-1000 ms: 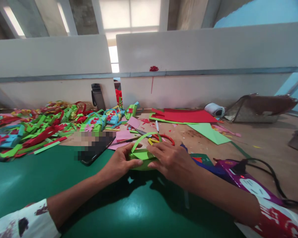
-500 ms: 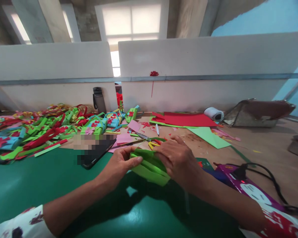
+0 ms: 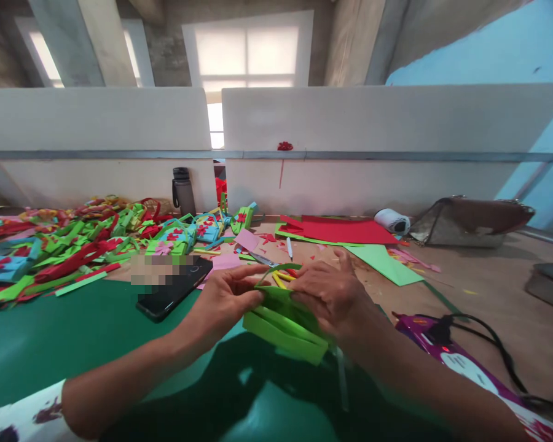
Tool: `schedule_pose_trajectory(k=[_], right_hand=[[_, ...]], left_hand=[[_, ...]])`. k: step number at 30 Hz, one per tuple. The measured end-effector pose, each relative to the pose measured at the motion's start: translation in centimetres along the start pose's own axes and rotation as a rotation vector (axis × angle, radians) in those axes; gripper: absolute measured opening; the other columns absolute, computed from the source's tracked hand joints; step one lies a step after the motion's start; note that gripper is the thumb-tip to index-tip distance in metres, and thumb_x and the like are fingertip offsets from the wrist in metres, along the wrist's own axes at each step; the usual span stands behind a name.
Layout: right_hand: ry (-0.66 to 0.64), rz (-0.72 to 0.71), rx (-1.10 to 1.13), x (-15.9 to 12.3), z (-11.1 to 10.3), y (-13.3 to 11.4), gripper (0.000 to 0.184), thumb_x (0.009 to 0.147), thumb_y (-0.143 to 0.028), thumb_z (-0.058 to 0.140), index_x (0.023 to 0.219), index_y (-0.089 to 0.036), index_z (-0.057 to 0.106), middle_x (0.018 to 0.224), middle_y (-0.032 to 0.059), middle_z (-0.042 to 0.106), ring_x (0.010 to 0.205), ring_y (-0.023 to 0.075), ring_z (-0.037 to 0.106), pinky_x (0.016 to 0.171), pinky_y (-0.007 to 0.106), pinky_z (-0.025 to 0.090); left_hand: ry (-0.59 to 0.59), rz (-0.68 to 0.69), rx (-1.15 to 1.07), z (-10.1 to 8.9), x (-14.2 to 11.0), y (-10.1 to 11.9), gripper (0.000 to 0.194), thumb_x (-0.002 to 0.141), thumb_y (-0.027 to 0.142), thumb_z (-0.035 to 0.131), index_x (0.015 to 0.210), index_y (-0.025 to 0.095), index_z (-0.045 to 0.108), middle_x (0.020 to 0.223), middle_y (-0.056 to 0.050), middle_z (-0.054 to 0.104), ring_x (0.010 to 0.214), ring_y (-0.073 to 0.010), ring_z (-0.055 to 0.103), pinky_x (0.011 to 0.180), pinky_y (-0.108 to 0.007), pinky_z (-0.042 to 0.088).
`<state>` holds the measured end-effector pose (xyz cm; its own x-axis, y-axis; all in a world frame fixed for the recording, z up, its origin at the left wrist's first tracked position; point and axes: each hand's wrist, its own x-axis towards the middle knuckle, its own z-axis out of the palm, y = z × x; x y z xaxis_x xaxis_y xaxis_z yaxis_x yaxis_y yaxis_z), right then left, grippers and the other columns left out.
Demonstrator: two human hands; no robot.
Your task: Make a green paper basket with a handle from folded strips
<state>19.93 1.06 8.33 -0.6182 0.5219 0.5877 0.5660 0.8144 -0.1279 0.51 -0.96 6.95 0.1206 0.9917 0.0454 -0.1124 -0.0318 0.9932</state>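
Observation:
Both hands hold a folded green paper basket point(image 3: 283, 324) above a dark green sheet point(image 3: 74, 331) on the table. My left hand point(image 3: 228, 301) pinches its left end with thumb and fingers. My right hand point(image 3: 334, 294) grips its right upper side, fingers curled over the paper. The basket is tilted, its layered underside facing me, and a thin green handle strip arches behind it. Scissors with red and yellow handles point(image 3: 281, 273) lie just beyond my hands.
A black phone point(image 3: 172, 294) lies to the left. A heap of coloured paper baskets and strips point(image 3: 74, 242) fills the far left. Red and green sheets point(image 3: 341, 232), a white tape roll point(image 3: 391, 220), a dark bottle point(image 3: 182, 189) and a purple device with a black cable point(image 3: 447, 350) stand around.
Both hands have lifted the green basket off the sheet and tipped it, so its folded underside now faces me. The view has tilted slightly downward.

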Motion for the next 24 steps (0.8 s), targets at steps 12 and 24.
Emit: schedule_pose_trajectory(k=[12, 24], right_hand=[[0.105, 0.027, 0.003, 0.2, 0.0, 0.1, 0.009, 0.084, -0.018, 0.06, 0.076, -0.019, 0.063, 0.073, -0.0013, 0.066, 0.079, 0.019, 0.06, 0.095, 0.051, 0.016], [0.198, -0.116, -0.133, -0.2, 0.9, -0.6, 0.019, 0.085, -0.013, 0.055, 0.07, -0.017, 0.065, 0.067, 0.0009, 0.062, 0.074, 0.0168, 0.058, 0.1, 0.053, 0.017]], left_hand=[[0.028, 0.149, 0.361, -0.1, 0.3, 0.5, 0.01, 0.065, 0.02, 0.064, 0.064, 0.015, 0.073, 0.058, -0.001, 0.066, 0.053, -0.0119, 0.053, 0.05, -0.02, 0.04], [-0.102, 0.158, 0.243, 1.2, 0.0, -0.8, 0.012, 0.07, 0.02, 0.062, 0.067, 0.016, 0.073, 0.056, 0.0, 0.06, 0.053, -0.0106, 0.044, 0.051, -0.021, 0.034]])
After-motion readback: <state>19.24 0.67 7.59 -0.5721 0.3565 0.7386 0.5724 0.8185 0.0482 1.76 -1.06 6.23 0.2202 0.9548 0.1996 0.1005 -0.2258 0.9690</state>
